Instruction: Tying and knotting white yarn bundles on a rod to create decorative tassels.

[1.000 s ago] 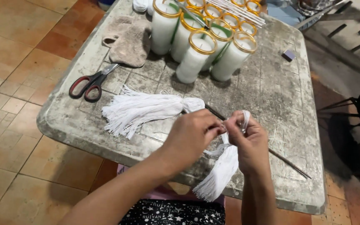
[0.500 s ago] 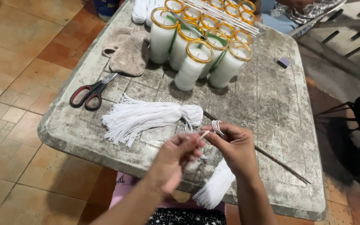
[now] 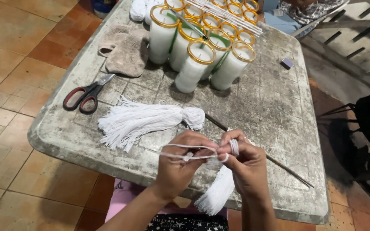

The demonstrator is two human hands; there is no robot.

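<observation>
My left hand [image 3: 180,164] pinches a thin white thread [image 3: 180,146] drawn out to the left in a loop. My right hand [image 3: 245,164] grips the head of a white thread tassel [image 3: 217,192], with thread wound around a finger; the tassel's fringe hangs down over the table's front edge. Both hands meet over the near edge of the worn grey table [image 3: 275,115]. A second, finished white tassel [image 3: 144,120] lies flat on the table just beyond my left hand. A thin dark stick [image 3: 279,164] lies on the table behind my right hand.
Red-handled scissors [image 3: 84,96] lie at the left. Several tall white candles in gold-rimmed glasses [image 3: 195,64] stand at the back. A beige cloth [image 3: 123,51] lies beside them, thin white sticks [image 3: 228,15] rest across the glasses, and a small grey block [image 3: 286,63] sits far right. Tiled floor surrounds the table.
My hands have shifted slightly down and left. The left hand has drawn the thread out sideways into a loop. The tassel stays in my right hand.
</observation>
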